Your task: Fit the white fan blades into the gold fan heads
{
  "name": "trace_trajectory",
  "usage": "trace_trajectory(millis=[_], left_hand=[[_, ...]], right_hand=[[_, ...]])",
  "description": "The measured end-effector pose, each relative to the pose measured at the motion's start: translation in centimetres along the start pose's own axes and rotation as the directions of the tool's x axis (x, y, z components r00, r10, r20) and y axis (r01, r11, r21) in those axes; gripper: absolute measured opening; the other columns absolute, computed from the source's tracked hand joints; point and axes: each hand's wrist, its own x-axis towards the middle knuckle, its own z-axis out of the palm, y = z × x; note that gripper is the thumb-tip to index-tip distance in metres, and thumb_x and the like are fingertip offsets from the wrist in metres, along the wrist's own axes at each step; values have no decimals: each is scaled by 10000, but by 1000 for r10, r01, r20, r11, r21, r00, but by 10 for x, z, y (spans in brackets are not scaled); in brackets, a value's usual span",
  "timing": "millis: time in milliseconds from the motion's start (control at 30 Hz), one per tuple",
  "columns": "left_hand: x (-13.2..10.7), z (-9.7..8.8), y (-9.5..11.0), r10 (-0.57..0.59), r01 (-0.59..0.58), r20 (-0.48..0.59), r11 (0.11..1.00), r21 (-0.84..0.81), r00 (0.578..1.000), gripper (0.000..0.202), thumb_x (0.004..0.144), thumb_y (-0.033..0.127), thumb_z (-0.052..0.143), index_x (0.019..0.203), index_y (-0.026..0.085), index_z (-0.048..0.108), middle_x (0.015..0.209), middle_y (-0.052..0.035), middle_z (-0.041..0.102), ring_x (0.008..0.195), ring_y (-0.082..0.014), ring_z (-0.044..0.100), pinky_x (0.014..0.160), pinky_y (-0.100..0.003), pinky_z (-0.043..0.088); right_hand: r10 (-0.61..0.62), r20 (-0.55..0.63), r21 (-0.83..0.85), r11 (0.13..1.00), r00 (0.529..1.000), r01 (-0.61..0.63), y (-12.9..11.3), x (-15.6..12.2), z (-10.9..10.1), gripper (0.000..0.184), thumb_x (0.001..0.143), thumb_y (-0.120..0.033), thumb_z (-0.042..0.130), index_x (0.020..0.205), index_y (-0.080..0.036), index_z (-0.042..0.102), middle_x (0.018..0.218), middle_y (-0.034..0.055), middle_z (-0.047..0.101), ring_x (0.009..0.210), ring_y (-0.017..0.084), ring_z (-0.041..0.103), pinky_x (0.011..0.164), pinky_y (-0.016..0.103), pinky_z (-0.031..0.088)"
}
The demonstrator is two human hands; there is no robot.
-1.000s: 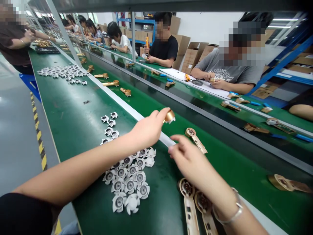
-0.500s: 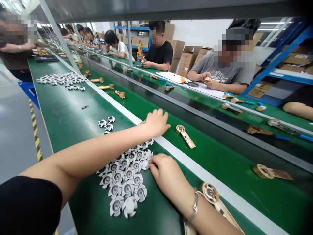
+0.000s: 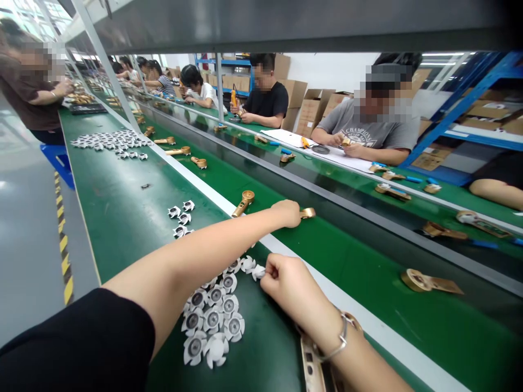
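Note:
My left hand (image 3: 288, 212) reaches across the white divider strip (image 3: 286, 247) onto the green belt (image 3: 368, 272) and is closed on a gold handle-shaped housing (image 3: 307, 213). My right hand (image 3: 281, 277), with a bracelet on its wrist, pinches a white fan impeller (image 3: 258, 271) at the edge of a pile of white impellers (image 3: 214, 316). Another gold housing (image 3: 244, 202) lies on the belt just left of my left hand. Beige housings (image 3: 312, 365) lie partly under my right forearm.
More gold housings ride the belt, one at the right (image 3: 429, 282) and several further up (image 3: 180, 149). A second heap of impellers (image 3: 108, 140) lies far left. People sit along the far side (image 3: 368, 128); one stands at the left (image 3: 32, 87). A metal post (image 3: 106, 65) rises beside the belt.
My left hand has moved right along the belt and closed on the gold housing. My right hand has pinched an impeller at the pile's edge. The housings have travelled with the belt.

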Motion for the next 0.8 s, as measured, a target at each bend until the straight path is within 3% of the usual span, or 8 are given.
trace_trajectory(millis=[167,267,367,433,500,600,700,800], left_hand=[[-56,-14,-33,111,-110,-15,945,-309,994,179,976,240,413,1112,147,482,850,-20,632,641,-114,624,601,-262,554],[-107,-18,-52,165,-184,-81,876,-447,983,128,950,190,339,1036,192,434,849,8,593,649,-89,606,579,-210,529],[-153,-17,-64,217,-287,-193,807,-516,957,103,963,227,346,985,207,445,733,33,520,629,-103,545,553,-210,471],[-174,-16,-67,259,-377,-295,796,-474,919,105,977,254,376,977,204,468,713,35,493,627,-112,491,560,-228,424],[-186,-15,-67,308,-443,-363,807,-389,879,130,988,263,397,1045,198,494,769,22,517,659,-119,478,595,-249,405],[-193,-16,-66,355,-475,-360,812,-339,863,342,1003,262,386,1341,219,416,876,-6,573,727,-142,525,659,-271,431],[-195,-15,-67,358,-466,-349,831,-304,866,531,1011,252,361,1523,254,219,931,-27,602,781,-167,569,713,-293,465],[-195,-12,-68,386,-488,-360,833,-259,849,568,1008,218,356,1549,253,184,935,-28,617,831,-173,599,785,-304,485]], right_hand=[[-1,-53,46,999,999,4,7,3,-23,177,711,-71,544,605,-195,474,591,-28,568,589,120,512,554,223,322],[-105,-191,50,992,976,116,7,-4,-46,161,759,-105,567,643,-200,508,593,-49,548,566,104,486,546,212,338],[-292,-439,-81,955,850,286,3,-14,-65,148,792,-107,587,678,-199,567,609,-50,554,551,93,485,549,209,357],[-400,-528,-198,916,749,350,-1,-19,-71,124,821,-114,594,725,-193,602,678,-33,606,588,92,529,581,206,381],[-459,-562,-279,888,688,365,-6,-25,-73,100,848,-130,598,771,-190,620,749,-17,648,633,91,565,614,201,398],[-496,-589,-362,868,638,340,-10,-30,-73,98,878,-142,589,805,-199,621,795,-22,672,675,85,590,646,196,400],[-543,-569,-438,836,618,331,-12,-34,-73,120,895,-143,581,798,-210,603,823,-24,690,701,86,607,648,199,396],[-558,-547,-499,816,624,293,-12,-35,-74,141,914,-159,568,787,-217,586,850,-8,702,716,103,618,620,217,389]])
